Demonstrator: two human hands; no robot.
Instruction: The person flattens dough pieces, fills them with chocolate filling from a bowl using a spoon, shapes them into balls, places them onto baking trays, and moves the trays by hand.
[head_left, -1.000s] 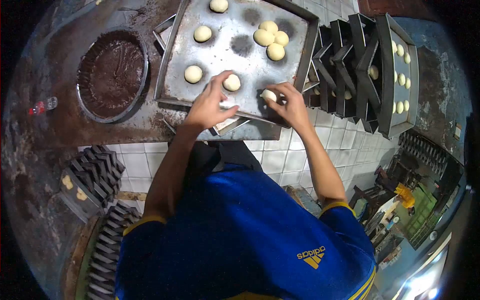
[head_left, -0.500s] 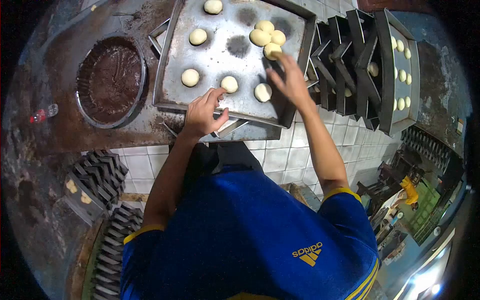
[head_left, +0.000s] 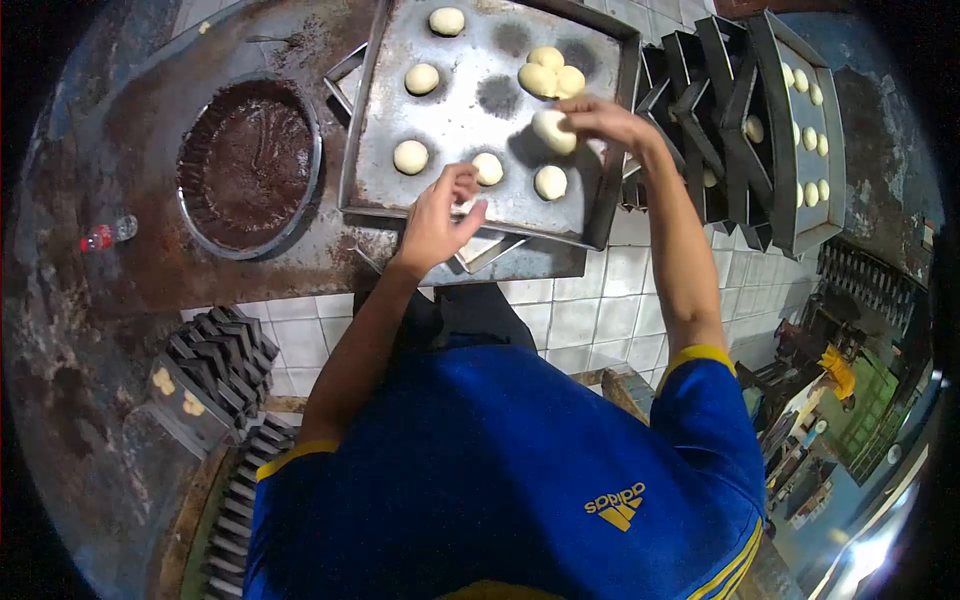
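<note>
A metal tray (head_left: 465,120) lies on the workbench with several pale dough balls on it. My right hand (head_left: 608,122) grips a dough ball (head_left: 554,132) between thumb and fingers, just below a cluster of touching balls (head_left: 551,73). My left hand (head_left: 440,222) hovers at the tray's near edge, fingers bent and apart, beside another dough ball (head_left: 487,169). One more ball (head_left: 550,182) rests at the lower right of the tray. Single balls (head_left: 410,157) sit along the left side.
A round pan (head_left: 250,170) with dark residue stands to the left, and a bottle with a red label (head_left: 108,234) lies farther left. Stacked trays (head_left: 806,140) with dough balls stand at right. More stacked trays (head_left: 218,365) are at lower left. A person in yellow (head_left: 838,373) is far right.
My right hand has left the ball at the tray's lower right, moved up to the cluster and taken hold of a ball from it. My left hand stays near the front edge.
</note>
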